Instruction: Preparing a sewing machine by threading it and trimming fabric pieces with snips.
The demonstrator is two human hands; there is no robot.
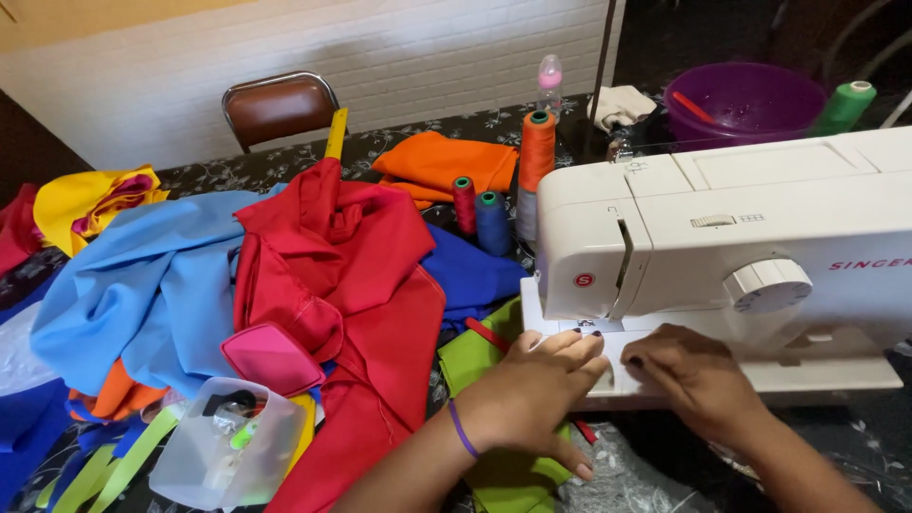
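Background: white brick wall point(427, 57) is seen behind one brown-seated metal chair point(278, 106).
Surface: dark floral tablecloth point(285, 169) is spread over the table and largely covered with cloth.
Sewing machine: one white sewing machine point(722, 247) is placed at the right, needle end toward the middle.
Left hand: the left hand point(537, 385), a purple band on its wrist, is laid flat with fingers pressed on the machine bed just under the needle; nothing is gripped.
Right hand: the right hand point(698, 375) is laid flat just beside it, fingers bent down on the bed, the two hands nearly touching.
Green fabric: one lime green fabric piece point(475, 356) is held down under the left hand, leading to the needle.
Thread: four spools are counted: orange point(537, 152), red point(465, 204), blue point(491, 223), green point(844, 106).
Cloth piles: red garment point(351, 285), light blue cloth point(142, 285), orange cloth point(437, 166), yellow cloth point(90, 199).
Containers: one clear box with pink lid point(237, 437), one purple basin point(746, 100).
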